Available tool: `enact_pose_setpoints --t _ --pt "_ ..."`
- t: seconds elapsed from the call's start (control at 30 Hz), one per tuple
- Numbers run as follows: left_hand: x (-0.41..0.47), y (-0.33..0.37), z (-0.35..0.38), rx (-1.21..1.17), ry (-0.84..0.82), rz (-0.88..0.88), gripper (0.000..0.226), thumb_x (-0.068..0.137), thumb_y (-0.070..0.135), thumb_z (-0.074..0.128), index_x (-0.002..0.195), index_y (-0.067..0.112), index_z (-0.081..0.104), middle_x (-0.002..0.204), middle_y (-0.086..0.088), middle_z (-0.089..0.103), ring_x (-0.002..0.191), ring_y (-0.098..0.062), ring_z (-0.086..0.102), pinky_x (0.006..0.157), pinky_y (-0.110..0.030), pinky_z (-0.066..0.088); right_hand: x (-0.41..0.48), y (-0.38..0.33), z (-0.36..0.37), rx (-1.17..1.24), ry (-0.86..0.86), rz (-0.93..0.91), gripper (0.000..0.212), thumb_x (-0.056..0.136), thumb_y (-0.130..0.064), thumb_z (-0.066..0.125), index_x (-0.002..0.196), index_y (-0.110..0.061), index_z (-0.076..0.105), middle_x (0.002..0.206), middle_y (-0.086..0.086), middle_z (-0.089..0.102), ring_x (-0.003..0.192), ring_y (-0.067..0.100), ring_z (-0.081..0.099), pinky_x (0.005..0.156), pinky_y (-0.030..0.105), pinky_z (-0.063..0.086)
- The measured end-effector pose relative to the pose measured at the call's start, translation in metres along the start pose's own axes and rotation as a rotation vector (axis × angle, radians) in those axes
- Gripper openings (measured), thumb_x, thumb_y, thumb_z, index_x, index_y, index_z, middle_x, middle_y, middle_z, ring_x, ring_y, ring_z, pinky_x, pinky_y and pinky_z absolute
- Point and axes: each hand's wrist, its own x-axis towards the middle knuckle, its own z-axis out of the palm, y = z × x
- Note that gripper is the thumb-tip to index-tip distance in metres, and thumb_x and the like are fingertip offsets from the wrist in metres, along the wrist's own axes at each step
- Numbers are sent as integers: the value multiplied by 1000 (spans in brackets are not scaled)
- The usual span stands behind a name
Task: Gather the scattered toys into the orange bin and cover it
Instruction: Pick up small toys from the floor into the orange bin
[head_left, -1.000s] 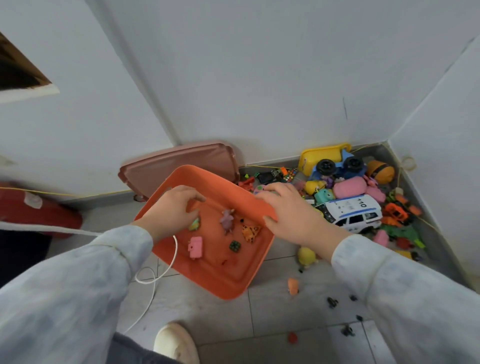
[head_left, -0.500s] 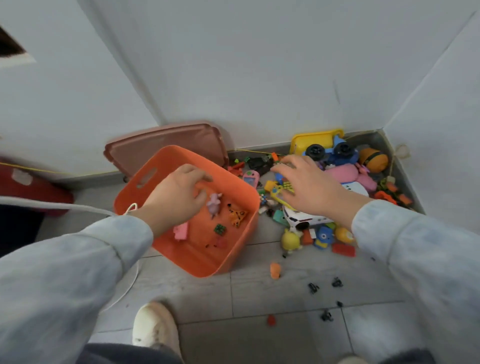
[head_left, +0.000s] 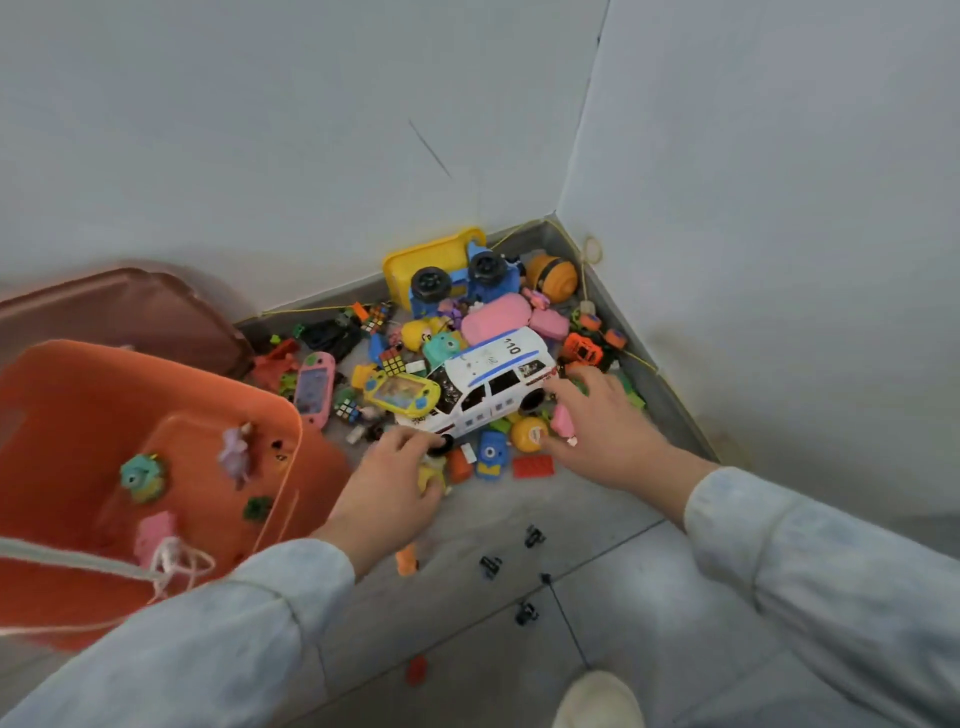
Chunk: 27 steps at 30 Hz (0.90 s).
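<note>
A: Head cam, hands?
B: Right hand (head_left: 608, 431) spread loose, fingertips (head_left: 551, 387) on the rear of the white police car (head_left: 493, 384), gripping nothing. Left hand (head_left: 387, 488) bent at the car's front; can't tell if it grips.
A: Orange bin?
B: Orange bin (head_left: 130, 384) just left of left hand, few small toys (head_left: 236, 452) inside. Toy pile (head_left: 493, 319) beyond both hands.

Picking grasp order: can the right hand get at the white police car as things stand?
Probably yes. The white police car lies on top of the toy pile with nothing over it, and the right hand is at its rear end, fingers spread.
</note>
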Motion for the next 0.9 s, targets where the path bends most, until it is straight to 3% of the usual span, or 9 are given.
enact_pose_setpoints --t 0.17,0.27,0.4,0.6,0.77,0.9 --pt "14 -6 44 130 -153 2 54 84 38 53 138 38 46 142 2 39 129 -26 41 104 -41 43 4 36 36 -28 -89 114 86 78 -65 65 149 -34 27 154 9 22 143 36 20 110 53 35" --pt "17 -17 64 193 -190 43 63 78 52 40 141 45 37 147 2 34 137 -26 32 103 -49 43 11 57 54 -7 -132 176 103 69 -80 63 152 -41 16 161 8 8 148 41 4 110 65 30" --pt "23 -26 81 256 -216 65 75 82 56 50 150 43 20 156 1 18 144 -26 15 106 -53 40 22 80 67 16 -174 260 117 57 -91 59 151 -50 3 164 2 -6 150 41 -9 104 77 28" --pt "35 -23 101 211 -154 39 92 78 56 59 152 41 6 149 -6 15 138 -31 21 103 -48 46 43 85 88 2 -242 227 125 52 -95 59 147 -57 -12 164 -2 -19 150 37 -15 102 84 7" --pt "46 -8 114 205 -67 -13 91 77 59 59 153 38 14 140 -11 23 130 -35 27 97 -48 48 54 67 115 53 -268 179 125 50 -95 58 147 -56 -11 162 -5 -25 149 33 -21 106 79 15" --pt "51 5 122 260 -46 -40 82 77 57 60 148 38 24 136 -13 28 123 -37 31 84 -50 54 58 50 124 -83 -227 98 105 57 -89 59 144 -52 14 163 -1 -15 148 41 -10 106 73 23"
